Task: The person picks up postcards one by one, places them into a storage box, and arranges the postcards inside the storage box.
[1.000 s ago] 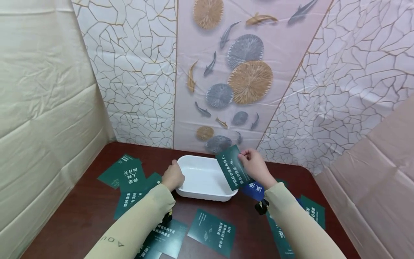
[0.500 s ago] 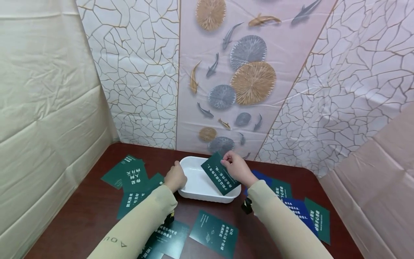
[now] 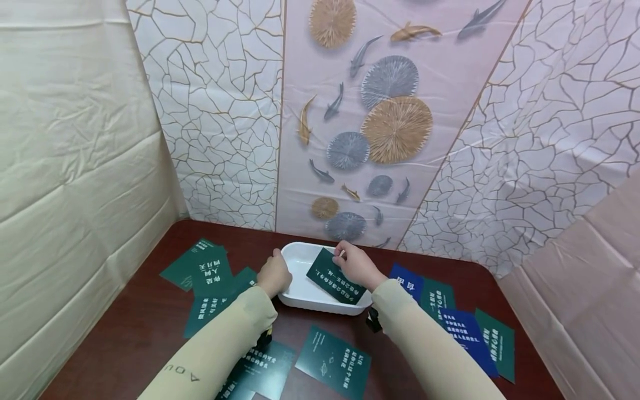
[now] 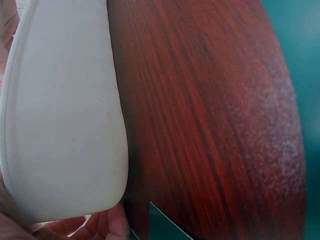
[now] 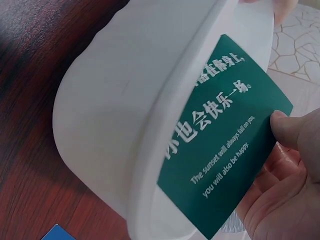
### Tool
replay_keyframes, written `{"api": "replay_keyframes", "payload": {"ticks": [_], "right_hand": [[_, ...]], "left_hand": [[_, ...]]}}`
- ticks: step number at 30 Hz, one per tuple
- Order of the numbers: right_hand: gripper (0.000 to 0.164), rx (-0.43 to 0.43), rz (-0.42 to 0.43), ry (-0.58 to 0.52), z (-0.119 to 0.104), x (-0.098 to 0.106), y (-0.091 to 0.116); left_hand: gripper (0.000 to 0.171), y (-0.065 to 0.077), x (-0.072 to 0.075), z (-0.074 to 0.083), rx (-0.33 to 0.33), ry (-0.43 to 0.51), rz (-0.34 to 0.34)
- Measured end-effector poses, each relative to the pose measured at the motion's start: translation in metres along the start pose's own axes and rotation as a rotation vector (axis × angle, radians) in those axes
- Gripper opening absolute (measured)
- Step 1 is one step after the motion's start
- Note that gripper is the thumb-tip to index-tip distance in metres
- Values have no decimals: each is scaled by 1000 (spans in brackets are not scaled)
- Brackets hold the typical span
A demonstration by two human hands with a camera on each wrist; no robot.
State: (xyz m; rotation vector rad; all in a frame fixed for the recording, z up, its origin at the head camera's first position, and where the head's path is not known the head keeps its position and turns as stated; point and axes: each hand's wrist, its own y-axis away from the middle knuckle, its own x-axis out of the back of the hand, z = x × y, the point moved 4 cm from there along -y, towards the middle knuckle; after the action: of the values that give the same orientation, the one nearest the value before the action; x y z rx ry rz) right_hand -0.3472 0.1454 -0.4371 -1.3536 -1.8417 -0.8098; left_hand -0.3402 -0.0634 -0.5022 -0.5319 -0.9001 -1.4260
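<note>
My right hand (image 3: 356, 266) pinches a dark green card (image 5: 225, 135) by its edge, between thumb and fingers. The card is tilted, its lower part inside the white plastic basin (image 3: 305, 303); white Chinese characters and a line of English about the sunset show on it. My left hand (image 3: 274, 274) grips the basin's left end. In the left wrist view, the left fingers (image 4: 117, 220) curl below that end, against the basin's outer wall.
Several green cards (image 3: 210, 272) overlap at the left. More green cards lie in front, one a card with a planet drawing (image 3: 334, 361). Blue cards (image 3: 467, 339) and green ones lie at the right. A patterned cloth (image 3: 320, 183) hangs behind the dark red-brown table (image 3: 135, 333).
My right hand has moved left and slightly down with the green card, from over the basin's right end into the basin. My left hand keeps its grip on the basin.
</note>
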Motion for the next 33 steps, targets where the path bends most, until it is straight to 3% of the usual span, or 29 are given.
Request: {"api": "replay_keyframes", "payload": {"ticks": [11, 16, 22, 33], "right_hand": [[10, -5, -32, 76, 1, -6, 4], [3, 0, -56, 129, 2, -7, 4], [14, 37, -113, 188, 1, -14, 4], [35, 47, -106, 248, 0, -29, 4]], "left_hand": [[69, 1, -4, -1, -12, 7, -6], [70, 0, -5, 0, -13, 8, -10], [74, 0, -4, 0, -1, 14, -6], [74, 0, -1, 0, -7, -2, -1]]}}
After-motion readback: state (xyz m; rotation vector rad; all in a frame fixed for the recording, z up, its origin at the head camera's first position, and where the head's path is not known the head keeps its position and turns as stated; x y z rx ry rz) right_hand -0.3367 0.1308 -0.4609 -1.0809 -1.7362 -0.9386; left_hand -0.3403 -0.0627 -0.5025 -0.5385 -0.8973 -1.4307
